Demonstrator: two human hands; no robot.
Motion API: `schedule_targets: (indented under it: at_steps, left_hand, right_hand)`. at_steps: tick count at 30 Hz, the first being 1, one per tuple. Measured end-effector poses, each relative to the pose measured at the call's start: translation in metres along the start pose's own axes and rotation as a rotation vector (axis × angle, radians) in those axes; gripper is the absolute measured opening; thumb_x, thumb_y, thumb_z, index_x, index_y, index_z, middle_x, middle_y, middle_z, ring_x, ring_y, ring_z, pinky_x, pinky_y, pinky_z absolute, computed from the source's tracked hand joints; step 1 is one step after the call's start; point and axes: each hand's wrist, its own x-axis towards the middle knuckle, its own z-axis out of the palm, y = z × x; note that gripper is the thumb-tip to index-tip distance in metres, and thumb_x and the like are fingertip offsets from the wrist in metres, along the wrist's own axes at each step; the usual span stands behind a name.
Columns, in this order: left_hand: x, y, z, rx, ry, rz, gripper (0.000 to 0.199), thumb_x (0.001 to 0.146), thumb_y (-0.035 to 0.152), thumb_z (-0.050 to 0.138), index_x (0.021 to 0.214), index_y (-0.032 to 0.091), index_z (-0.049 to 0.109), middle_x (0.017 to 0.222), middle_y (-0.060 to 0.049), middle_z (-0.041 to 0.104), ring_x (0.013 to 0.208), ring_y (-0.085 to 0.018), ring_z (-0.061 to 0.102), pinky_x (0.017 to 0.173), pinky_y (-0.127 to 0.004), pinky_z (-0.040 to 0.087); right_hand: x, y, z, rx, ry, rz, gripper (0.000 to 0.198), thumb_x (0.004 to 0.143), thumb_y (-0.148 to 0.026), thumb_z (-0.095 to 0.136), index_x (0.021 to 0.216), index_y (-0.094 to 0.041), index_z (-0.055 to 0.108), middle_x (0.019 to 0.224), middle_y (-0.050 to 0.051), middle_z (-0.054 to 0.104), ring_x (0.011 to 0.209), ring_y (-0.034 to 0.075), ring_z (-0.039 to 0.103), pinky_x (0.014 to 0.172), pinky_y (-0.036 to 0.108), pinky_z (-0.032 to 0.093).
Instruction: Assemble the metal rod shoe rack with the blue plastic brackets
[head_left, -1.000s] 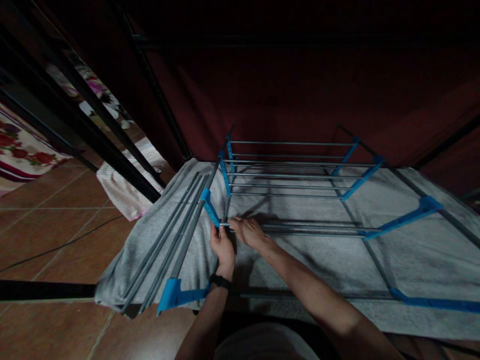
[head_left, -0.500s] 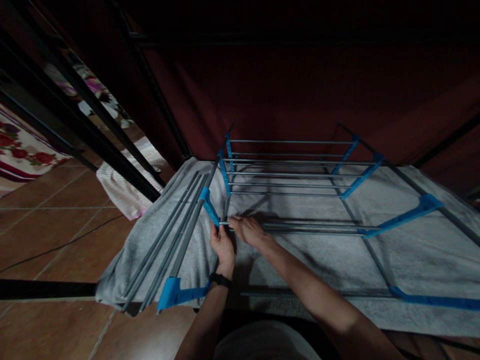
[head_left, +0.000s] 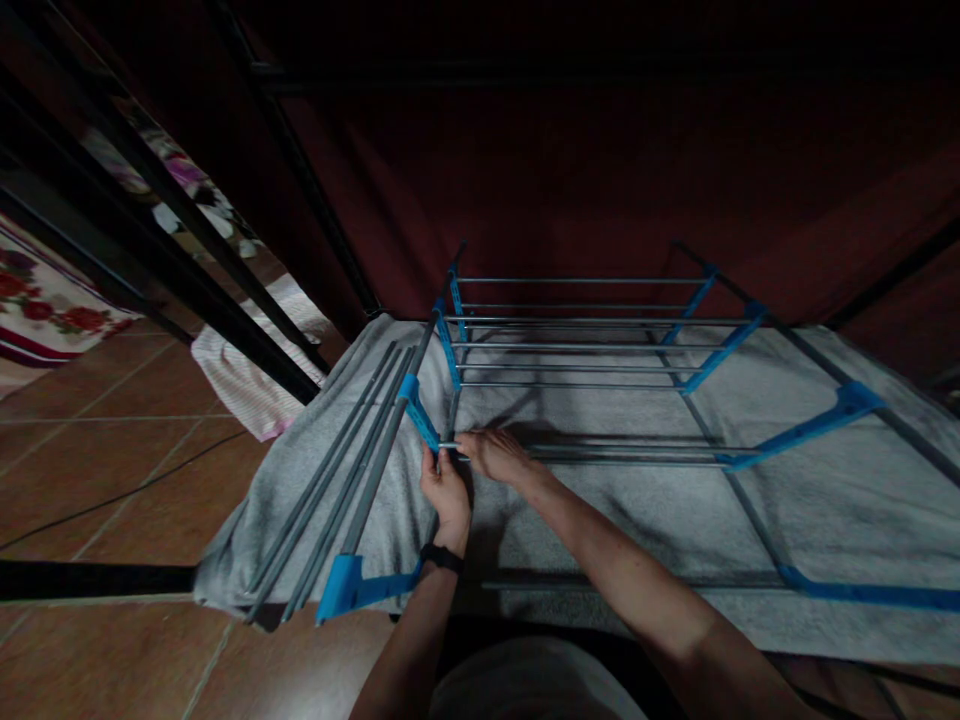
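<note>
A clothes drying rack with grey metal tubes and blue plastic brackets lies on a grey blanket (head_left: 600,520). My left hand (head_left: 447,492), a dark band at its wrist, is closed at the lower end of a blue bracket (head_left: 422,415) on the rack's left side. Beside it, my right hand (head_left: 491,457) is wrapped over the left end of a grey metal rod (head_left: 630,449), whose tip meets that bracket. The rod's other end reaches a blue bracket (head_left: 802,432) on the right. My fingers partly hide the joint.
Several loose grey tubes (head_left: 330,480) lie along the blanket's left part. Dark metal posts (head_left: 187,230) stand at the left, with a striped cloth (head_left: 251,370) on the tiled floor (head_left: 127,460) behind them. A dark red cloth panel (head_left: 585,190) rises at the back.
The view has shifted very slightly. Both hands keep the same place at the left bracket and rod end.
</note>
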Motion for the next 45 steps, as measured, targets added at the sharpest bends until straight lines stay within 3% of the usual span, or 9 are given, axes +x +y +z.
schedule_targets:
  at_steps: [6, 10, 13, 20, 34, 42, 45]
  left_hand:
    - [0.0, -0.001, 0.0, -0.005, -0.007, -0.006, 0.037, 0.095, 0.04, 0.062, 0.124, 0.018, 0.071, 0.125, -0.012, 0.074, 0.122, -0.024, 0.066, 0.111, -0.035, 0.046]
    - [0.0, 0.0, 0.0, 0.008, -0.016, -0.001, 0.039, 0.097, 0.042, 0.061, 0.126, 0.018, 0.07, 0.128, -0.013, 0.073, 0.119, -0.024, 0.066, 0.109, -0.035, 0.047]
    - [0.0, 0.002, 0.0, 0.017, -0.015, 0.017, 0.04, 0.097, 0.043, 0.06, 0.127, 0.018, 0.07, 0.131, -0.014, 0.072, 0.121, -0.025, 0.065, 0.11, -0.037, 0.046]
    - [-0.002, 0.005, 0.0, 0.028, -0.009, 0.018, 0.041, 0.098, 0.043, 0.06, 0.127, 0.017, 0.069, 0.131, -0.015, 0.071, 0.125, -0.027, 0.064, 0.113, -0.039, 0.045]
    - [-0.003, 0.006, -0.001, 0.166, 0.006, 0.072, 0.041, 0.1, 0.037, 0.055, 0.129, 0.013, 0.07, 0.129, -0.019, 0.073, 0.125, -0.028, 0.066, 0.11, -0.039, 0.049]
    - [-0.003, -0.002, -0.001, 0.191, 0.003, 0.093, 0.041, 0.101, 0.038, 0.053, 0.131, 0.015, 0.067, 0.132, -0.019, 0.07, 0.124, -0.027, 0.066, 0.113, -0.041, 0.046]
    - [-0.002, -0.004, -0.001, 0.17, -0.016, 0.097, 0.04, 0.1, 0.038, 0.054, 0.132, 0.015, 0.066, 0.132, -0.019, 0.069, 0.126, -0.026, 0.064, 0.114, -0.039, 0.045]
  right_hand:
    - [-0.003, -0.002, 0.002, -0.009, -0.005, 0.037, 0.035, 0.11, -0.037, 0.038, 0.122, -0.024, 0.068, 0.12, 0.009, 0.076, 0.108, 0.022, 0.071, 0.092, 0.033, 0.05]
    - [-0.012, -0.006, 0.014, -0.071, 0.104, 0.118, 0.033, 0.108, -0.038, 0.044, 0.133, -0.024, 0.061, 0.128, 0.01, 0.072, 0.115, 0.024, 0.067, 0.102, 0.037, 0.047]
    - [-0.015, -0.006, 0.021, -0.11, 0.148, 0.148, 0.033, 0.11, -0.034, 0.038, 0.129, -0.022, 0.063, 0.128, 0.01, 0.071, 0.115, 0.023, 0.066, 0.101, 0.036, 0.047]
    - [-0.013, -0.002, 0.016, -0.09, 0.089, 0.103, 0.041, 0.112, -0.031, 0.027, 0.124, -0.023, 0.065, 0.126, 0.009, 0.072, 0.113, 0.022, 0.068, 0.094, 0.036, 0.05]
    - [-0.011, 0.002, 0.013, -0.106, 0.026, 0.103, 0.04, 0.111, -0.041, 0.032, 0.127, -0.022, 0.064, 0.128, 0.011, 0.072, 0.112, 0.025, 0.07, 0.094, 0.037, 0.051]
    - [-0.011, 0.004, 0.022, -0.111, 0.093, 0.091, 0.038, 0.111, -0.041, 0.035, 0.125, -0.024, 0.065, 0.125, 0.009, 0.073, 0.106, 0.024, 0.071, 0.091, 0.036, 0.052]
    - [-0.011, 0.004, 0.028, -0.125, 0.162, 0.068, 0.033, 0.11, -0.038, 0.041, 0.122, -0.022, 0.066, 0.122, 0.009, 0.074, 0.109, 0.023, 0.069, 0.097, 0.037, 0.05]
